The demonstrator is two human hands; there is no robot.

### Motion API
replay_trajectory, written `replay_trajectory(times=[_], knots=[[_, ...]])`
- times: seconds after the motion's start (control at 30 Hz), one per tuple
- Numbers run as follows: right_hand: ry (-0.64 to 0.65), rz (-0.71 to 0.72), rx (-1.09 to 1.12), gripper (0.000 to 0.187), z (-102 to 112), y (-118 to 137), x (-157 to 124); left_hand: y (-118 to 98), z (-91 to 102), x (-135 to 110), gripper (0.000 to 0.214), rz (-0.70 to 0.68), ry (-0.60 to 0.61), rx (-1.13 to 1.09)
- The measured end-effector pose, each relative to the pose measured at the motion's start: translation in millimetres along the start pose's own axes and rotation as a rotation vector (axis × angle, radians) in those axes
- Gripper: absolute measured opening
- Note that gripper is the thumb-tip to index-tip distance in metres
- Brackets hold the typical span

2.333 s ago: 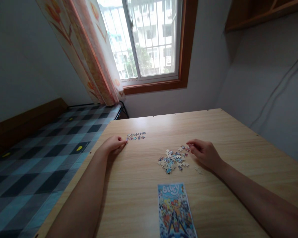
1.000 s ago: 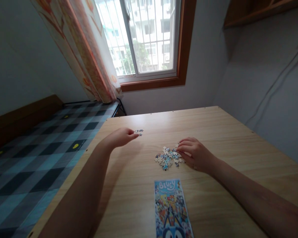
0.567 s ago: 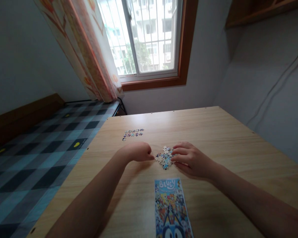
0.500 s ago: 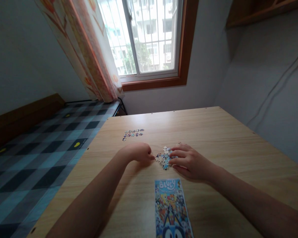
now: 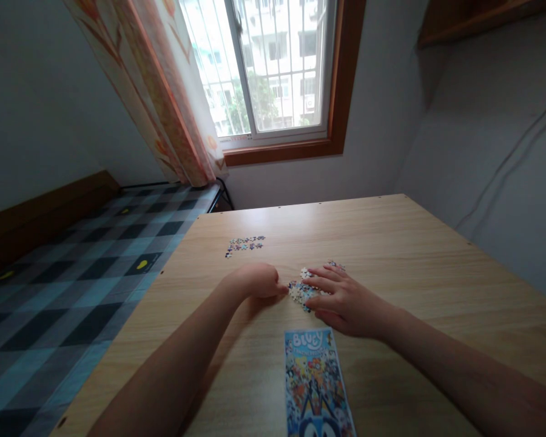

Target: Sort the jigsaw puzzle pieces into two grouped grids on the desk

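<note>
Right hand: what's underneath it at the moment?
The right hand is spread over the pile of jigsaw pieces. Pieces show left of its fingers and between them, with a few past its far side. Whatever lies directly beneath the hand is covered.

Pale wood-grain table (image 5: 414,261). On it: one loose pile of jigsaw pieces (image 5: 299,295); two sorted rows of pieces (image 5: 246,244), far left; one printed "BLUEY" sheet (image 5: 316,379), nearest the viewer. Left hand (image 5: 259,280), curled, its fingertips at the pile's left edge. Right hand (image 5: 341,298), fingers spread, covers the pile's right side. Beyond: checked bed (image 5: 84,273), floral curtain (image 5: 152,91), barred window (image 5: 277,79).
</note>
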State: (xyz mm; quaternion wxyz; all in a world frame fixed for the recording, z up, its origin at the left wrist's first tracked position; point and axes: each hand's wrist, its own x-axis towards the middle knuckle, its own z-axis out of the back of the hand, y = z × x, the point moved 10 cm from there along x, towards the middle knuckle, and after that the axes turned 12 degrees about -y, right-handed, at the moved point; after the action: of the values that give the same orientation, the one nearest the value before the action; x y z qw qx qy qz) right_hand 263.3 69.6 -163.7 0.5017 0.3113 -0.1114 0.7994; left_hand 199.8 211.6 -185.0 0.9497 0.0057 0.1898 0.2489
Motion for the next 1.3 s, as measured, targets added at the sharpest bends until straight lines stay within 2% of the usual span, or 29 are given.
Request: replay_trajectory(times=[0.17,0.37,0.67,0.87,1.0,1.3], knots=[[-0.027,-0.009,-0.003,0.020,4.4,-0.3,1.0,0.6,-0.7,1.0,0.055,-0.029,-0.016,0.010],[-0.069,-0.010,0.014,0.019,9.8,0.5,3.1,8.2,-2.9,1.4,0.041,-0.041,0.033,-0.032],[-0.183,-0.024,-0.021,0.017,23.6,-9.0,3.7,18.5,-1.3,1.4,0.045,-0.015,0.038,-0.040],[-0.140,-0.047,-0.008,0.018,19.6,-10.8,3.5,6.5,5.6,-4.4,0.065,-0.004,0.023,-0.051],[-0.066,-0.072,-0.010,0.021,9.6,-12.7,-0.1,-2.6,7.0,-6.3,0.066,0.000,0.010,-0.038],[-0.036,-0.086,-0.008,0.009,7.8,-17.5,-0.6,-0.3,0.6,-2.8,0.074,0.030,0.016,-0.028]])
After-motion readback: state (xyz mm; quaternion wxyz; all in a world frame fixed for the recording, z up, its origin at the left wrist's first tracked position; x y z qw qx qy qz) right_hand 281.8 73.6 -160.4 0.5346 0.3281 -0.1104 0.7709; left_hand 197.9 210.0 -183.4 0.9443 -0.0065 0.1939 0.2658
